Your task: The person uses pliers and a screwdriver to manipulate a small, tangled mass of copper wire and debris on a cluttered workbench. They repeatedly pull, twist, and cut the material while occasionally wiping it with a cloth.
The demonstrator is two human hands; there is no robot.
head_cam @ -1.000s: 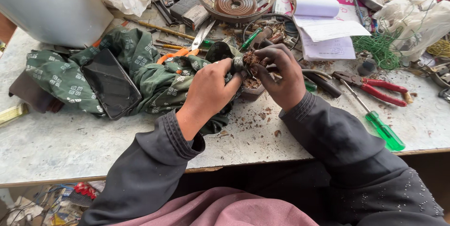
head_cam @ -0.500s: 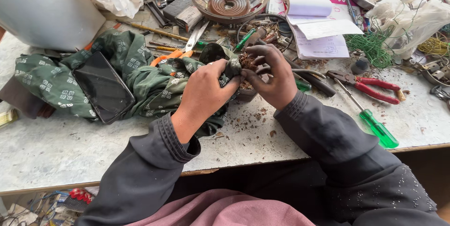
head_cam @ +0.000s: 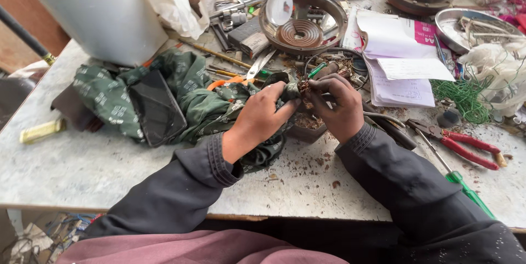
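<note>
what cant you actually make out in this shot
Head view:
- The small brown part between the hands: mostly covered by the left hand and right hand.
- The dark container under them: contents hidden by the hands.
- The white bucket: its top is cut off by the top edge.

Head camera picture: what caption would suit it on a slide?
Both hands, left hand and right hand, grip a small rusty brown part over a cluttered workbench, beside a green cloth.
</note>
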